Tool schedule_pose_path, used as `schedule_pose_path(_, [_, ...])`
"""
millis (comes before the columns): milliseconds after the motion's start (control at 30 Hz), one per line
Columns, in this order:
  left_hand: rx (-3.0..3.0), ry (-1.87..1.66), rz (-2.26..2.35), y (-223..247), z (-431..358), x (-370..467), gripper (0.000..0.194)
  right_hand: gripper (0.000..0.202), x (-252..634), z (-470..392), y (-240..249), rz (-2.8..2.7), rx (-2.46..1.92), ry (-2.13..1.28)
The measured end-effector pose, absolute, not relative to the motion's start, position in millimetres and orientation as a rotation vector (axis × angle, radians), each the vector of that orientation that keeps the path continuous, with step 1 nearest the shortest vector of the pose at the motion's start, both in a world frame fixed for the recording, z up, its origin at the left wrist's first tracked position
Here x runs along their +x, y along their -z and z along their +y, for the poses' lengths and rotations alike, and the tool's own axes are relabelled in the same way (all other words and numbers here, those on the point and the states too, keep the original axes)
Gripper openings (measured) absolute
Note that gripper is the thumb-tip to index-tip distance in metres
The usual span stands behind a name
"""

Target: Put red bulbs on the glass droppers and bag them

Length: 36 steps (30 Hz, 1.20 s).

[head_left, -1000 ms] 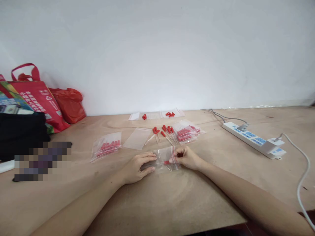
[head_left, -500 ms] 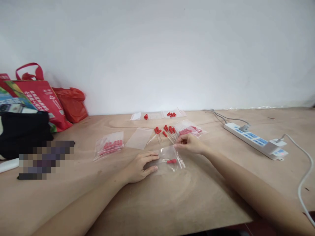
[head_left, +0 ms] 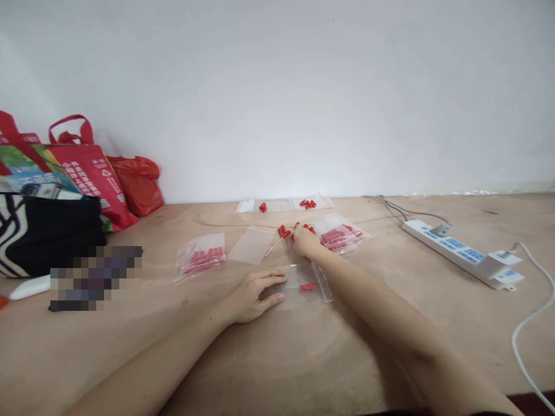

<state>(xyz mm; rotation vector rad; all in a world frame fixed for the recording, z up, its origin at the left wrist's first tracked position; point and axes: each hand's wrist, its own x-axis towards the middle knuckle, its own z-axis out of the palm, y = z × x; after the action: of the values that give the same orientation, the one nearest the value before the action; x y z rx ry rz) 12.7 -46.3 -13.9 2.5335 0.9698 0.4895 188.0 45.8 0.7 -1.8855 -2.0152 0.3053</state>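
My left hand (head_left: 255,296) lies on a clear zip bag (head_left: 289,276), thumb and fingers stretched out and apart, pressing it to the table. Inside that bag a dropper's red bulb (head_left: 308,287) shows through the plastic. My right hand (head_left: 306,241) is bent down over a loose group of thin glass droppers with red bulbs (head_left: 284,231). Its fingertips are among them and mostly hidden by the back of the hand, so I cannot make out a grip. Beyond the left hand lies a flat, unfilled zip bag (head_left: 251,245).
Filled bags of droppers lie left (head_left: 200,255) and right (head_left: 342,234). More red-bulbed droppers (head_left: 308,204) rest on plastic by the wall. A power strip (head_left: 459,251) with cables stands right; a red shopping bag (head_left: 93,179) and black cloth bag (head_left: 56,237) stand left.
My right hand has left the mouth of the zip bag and moved forward and left onto the loose droppers. My left hand stays on the bag. The whole view has shifted slightly.
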Motion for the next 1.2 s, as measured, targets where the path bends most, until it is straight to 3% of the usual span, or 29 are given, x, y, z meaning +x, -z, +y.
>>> schedule_pose_path(200, [2.521, -0.494, 0.993, 14.0, -47.0, 13.1, 0.033, 0.046, 241.9, 29.3, -7.0, -1.853, -1.396, -0.169])
schedule_pose_path(400, [2.548, -0.457, 1.005, 13.7, -44.7, 15.1, 0.035, 0.037, 301.3, -0.1, 25.9, -1.261, -1.253, -0.608])
schedule_pose_path(967, [2.542, -0.474, 1.011, 11.5, -45.4, 15.9, 0.037, 0.031, 255.9, -28.9, 36.9, -0.947, -1.095, -1.089])
schedule_pose_path(1200, [2.496, -0.433, 1.091, 10.3, -47.7, 15.8, 0.045, 0.030, 247.9, -42.7, 29.7, -1.166, -1.191, -1.272])
